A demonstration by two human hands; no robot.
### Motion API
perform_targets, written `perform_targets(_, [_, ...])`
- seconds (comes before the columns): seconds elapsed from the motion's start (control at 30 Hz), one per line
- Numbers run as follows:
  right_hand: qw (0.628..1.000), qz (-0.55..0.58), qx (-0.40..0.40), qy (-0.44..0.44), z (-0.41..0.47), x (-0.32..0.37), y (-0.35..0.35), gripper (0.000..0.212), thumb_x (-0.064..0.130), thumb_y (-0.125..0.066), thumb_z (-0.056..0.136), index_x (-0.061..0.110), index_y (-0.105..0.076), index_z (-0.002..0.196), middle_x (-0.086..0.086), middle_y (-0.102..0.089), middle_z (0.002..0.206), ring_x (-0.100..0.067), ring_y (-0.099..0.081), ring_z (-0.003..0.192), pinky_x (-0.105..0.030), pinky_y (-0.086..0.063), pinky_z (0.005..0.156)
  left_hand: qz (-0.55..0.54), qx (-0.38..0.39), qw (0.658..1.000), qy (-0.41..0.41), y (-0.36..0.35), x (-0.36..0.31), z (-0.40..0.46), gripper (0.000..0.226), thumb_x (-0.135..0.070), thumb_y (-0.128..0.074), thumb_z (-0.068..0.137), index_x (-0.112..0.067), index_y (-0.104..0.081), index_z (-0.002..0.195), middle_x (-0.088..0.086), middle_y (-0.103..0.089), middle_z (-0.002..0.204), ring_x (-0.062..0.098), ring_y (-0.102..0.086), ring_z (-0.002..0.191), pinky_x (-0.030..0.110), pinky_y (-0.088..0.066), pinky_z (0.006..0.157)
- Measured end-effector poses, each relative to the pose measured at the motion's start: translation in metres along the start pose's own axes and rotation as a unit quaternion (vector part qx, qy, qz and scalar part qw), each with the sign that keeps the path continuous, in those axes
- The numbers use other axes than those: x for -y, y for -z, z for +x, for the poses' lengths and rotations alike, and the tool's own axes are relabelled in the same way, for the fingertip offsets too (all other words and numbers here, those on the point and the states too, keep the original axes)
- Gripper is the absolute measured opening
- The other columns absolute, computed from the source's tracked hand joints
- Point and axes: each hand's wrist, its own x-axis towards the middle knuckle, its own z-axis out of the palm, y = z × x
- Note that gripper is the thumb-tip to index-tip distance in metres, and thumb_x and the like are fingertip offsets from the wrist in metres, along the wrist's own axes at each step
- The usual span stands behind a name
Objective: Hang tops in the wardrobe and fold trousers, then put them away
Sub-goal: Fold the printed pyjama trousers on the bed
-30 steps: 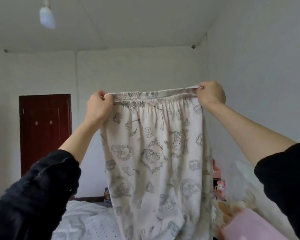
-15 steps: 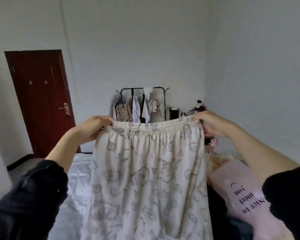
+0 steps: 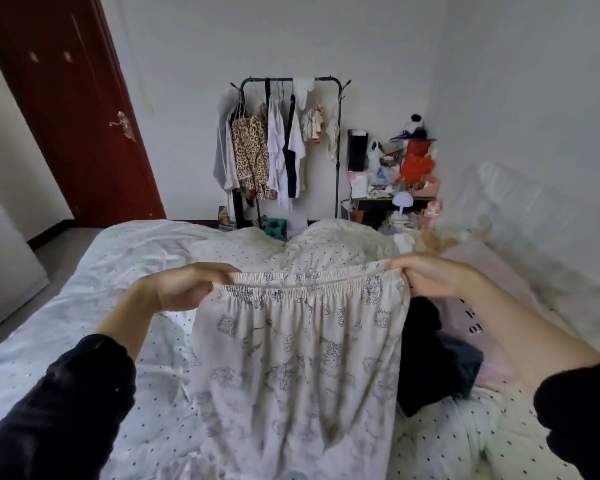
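White trousers [image 3: 298, 355] with a grey cartoon print hang spread out in front of me, low over the bed. My left hand [image 3: 184, 285] pinches the left end of the elastic waistband. My right hand [image 3: 430, 277] grips the right end, so the waistband is stretched flat between the two. The legs drape down onto the dotted bedding and their ends are out of view. A dark garment [image 3: 433, 358] lies on the bed just right of the trousers, partly behind them.
The bed [image 3: 146, 258] with white dotted bedding fills the foreground. A pink garment [image 3: 465, 306] lies at its right. A black clothes rack [image 3: 288, 140] with hung tops stands against the far wall. Beside it is a cluttered side table [image 3: 395, 188]. A dark red door [image 3: 66, 109] is at left.
Both hands have brought the trousers down from overhead height to just above the bed. My view has tilted down, so the rack, table and bed are now in sight.
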Motion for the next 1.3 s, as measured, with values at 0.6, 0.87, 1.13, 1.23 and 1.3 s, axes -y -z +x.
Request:
perform_targets(0.6, [0.997,0.000,0.081,0.003,-0.006,-0.031,0.017,0.040,0.028,-0.074,0.075,0.001,-0.066,0.103,-0.023,-0.062,0.113,-0.032,-0.059,0.101,-0.043,-0.044,0.090,0.063,0.054,0.996,0.017,-0.007,0.032,0.003,0.091,-0.032,-0.095,0.041,-0.004,-0.058,0.119,0.004,-0.066,0.093,0.012,-0.063,0.091,0.021,-0.042,0.087])
perform_targets(0.87, [0.986,-0.099,0.130,-0.032,-0.017,-0.023,0.012,0.055,0.021,-0.076,0.074,0.000,-0.058,0.122,-0.020,-0.058,0.127,-0.031,-0.055,0.116,-0.048,-0.039,0.102,0.131,-0.102,0.985,-0.040,-0.006,0.034,0.009,0.014,-0.008,-0.066,0.082,-0.014,-0.072,0.070,-0.004,-0.060,0.066,0.012,-0.051,0.070,0.029,-0.034,0.074])
perform_targets(1.13, [0.965,-0.203,-0.147,0.084,-0.012,-0.002,-0.004,0.021,0.019,-0.068,0.085,0.012,-0.069,0.105,0.001,-0.066,0.111,-0.012,-0.055,0.112,-0.022,-0.040,0.088,0.192,-0.223,0.951,-0.094,-0.008,0.007,0.007,0.010,-0.014,-0.072,0.077,-0.005,-0.070,0.075,0.000,-0.068,0.074,0.007,-0.061,0.072,0.020,-0.041,0.073])
perform_targets(1.23, [0.922,-0.249,-0.257,0.149,-0.009,0.017,-0.009,0.024,0.019,-0.071,0.083,-0.004,-0.070,0.088,-0.013,-0.067,0.086,-0.020,-0.062,0.086,-0.029,-0.044,0.077,0.202,-0.298,0.928,-0.099,-0.012,-0.012,0.011,0.033,-0.020,-0.074,0.079,0.011,-0.064,0.081,0.013,-0.060,0.079,0.020,-0.054,0.076,0.029,-0.039,0.070])
perform_targets(1.3, [0.887,-0.307,-0.317,0.139,-0.007,0.028,-0.019,0.041,0.021,-0.070,0.083,0.001,-0.050,0.054,-0.006,-0.045,0.054,-0.016,-0.045,0.052,-0.026,-0.030,0.052,0.183,-0.343,0.919,-0.062,-0.023,-0.024,0.014,0.027,-0.021,-0.074,0.080,0.004,-0.065,0.081,0.012,-0.056,0.073,0.020,-0.050,0.069,0.028,-0.040,0.060])
